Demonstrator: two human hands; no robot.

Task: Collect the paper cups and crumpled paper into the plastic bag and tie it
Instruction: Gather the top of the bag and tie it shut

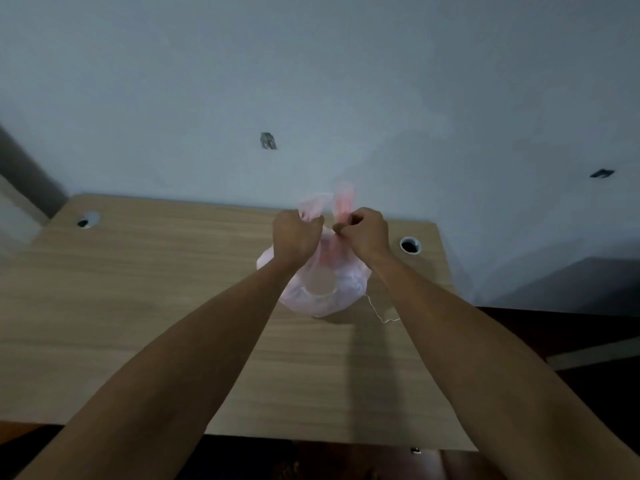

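1. Wood-grain counter against a pale wall.
2. Left hand fisted round one handle of the pink plastic bag; right hand pinching the other.
3. Bag standing on counter, far side; paper cup dimly visible through film, other contents unclear.
4. Fingertips hidden.

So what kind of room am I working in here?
Likely an office or study: a wood-grain desk with round cable holes set against a plain pale wall. Little else shows.
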